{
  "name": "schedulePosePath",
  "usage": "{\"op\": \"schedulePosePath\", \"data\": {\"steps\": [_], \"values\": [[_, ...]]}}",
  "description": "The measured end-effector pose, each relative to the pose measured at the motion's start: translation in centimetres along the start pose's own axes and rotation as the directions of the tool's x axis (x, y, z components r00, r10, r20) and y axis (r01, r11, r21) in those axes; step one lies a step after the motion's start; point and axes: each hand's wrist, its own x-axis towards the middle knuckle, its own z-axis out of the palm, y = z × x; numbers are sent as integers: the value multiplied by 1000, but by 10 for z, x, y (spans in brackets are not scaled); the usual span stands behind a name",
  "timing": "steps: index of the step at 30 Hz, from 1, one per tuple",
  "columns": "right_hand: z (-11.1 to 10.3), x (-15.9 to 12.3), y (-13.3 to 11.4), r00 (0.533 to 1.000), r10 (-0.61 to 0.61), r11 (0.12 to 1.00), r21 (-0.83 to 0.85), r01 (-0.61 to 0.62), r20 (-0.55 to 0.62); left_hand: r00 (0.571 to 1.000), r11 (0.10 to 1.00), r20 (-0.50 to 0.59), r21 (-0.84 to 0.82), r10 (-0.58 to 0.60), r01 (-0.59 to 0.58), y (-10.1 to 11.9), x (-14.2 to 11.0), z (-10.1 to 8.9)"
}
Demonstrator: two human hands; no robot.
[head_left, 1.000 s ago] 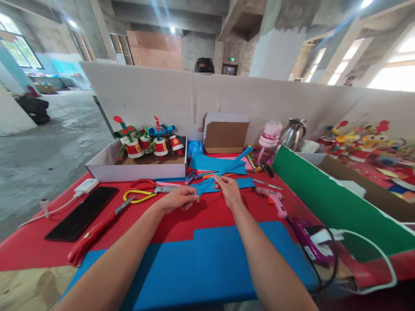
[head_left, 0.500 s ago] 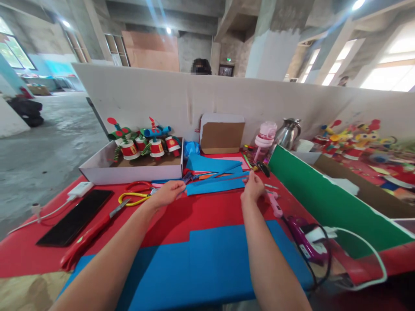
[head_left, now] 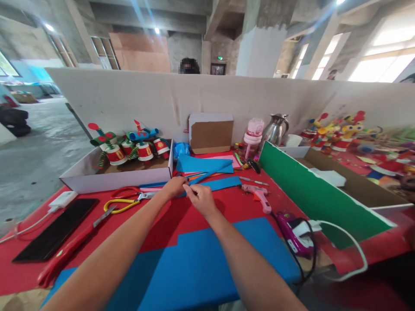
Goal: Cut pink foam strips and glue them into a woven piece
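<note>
My left hand (head_left: 175,186) is closed, with its fingertips against a narrow blue paper strip (head_left: 183,194). Beside it, touching or almost touching, my right hand (head_left: 200,198) is also closed, thumb on top, on the same strip. Most of the strip is hidden by the fingers. A wider blue paper piece (head_left: 224,183) lies on the red tabletop just behind my right hand. Farther back, more blue paper (head_left: 202,163) is piled, a thin strip slanting across it. Yellow-handled scissors (head_left: 120,206) lie left of my left hand.
A white box (head_left: 119,181) of paper-cup figures stands back left. At right are a pink glue gun (head_left: 258,196), a purple device (head_left: 298,242) with cords, and a green-sided box (head_left: 314,190). Red-handled scissors (head_left: 69,252) and a black phone (head_left: 56,229) lie at left. Blue sheets (head_left: 207,268) cover the front.
My right hand has moved left from the far end of the blue paper to meet my left hand. The view has shifted slightly to the right.
</note>
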Motion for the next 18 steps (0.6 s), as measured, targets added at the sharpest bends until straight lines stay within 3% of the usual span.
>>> {"op": "schedulePosePath", "data": {"steps": [5,12,18], "values": [[0,-1,-3,999,-39,999,9,39,-15,997,995,-50,73,-58,61,13,-2,-1],[1,-2,-5,994,-39,999,-5,38,-98,991,991,-93,101,94,-84,39,17,4],[3,-3,-3,993,-58,998,-1,58,-99,979,978,-49,71,199,-195,39,25,4]]}}
